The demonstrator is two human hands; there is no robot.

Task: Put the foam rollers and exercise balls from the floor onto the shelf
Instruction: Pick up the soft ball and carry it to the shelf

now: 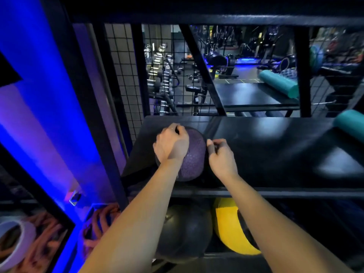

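One purple ball point(194, 154) on shelf point(275, 146) | left hand point(171, 143) grips | right hand point(221, 154) beside

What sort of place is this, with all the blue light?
Most likely a gym. Behind the black shelf stand a rack of dumbbells and exercise machines; the shelf itself holds a purple ball and a teal foam roller.

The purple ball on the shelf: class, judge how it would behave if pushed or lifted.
The purple ball is round and sits on a flat shelf, so it would likely roll if nudged. Its dimpled surface probably gives decent grip. The left hand curled over it suggests it needs steadying.
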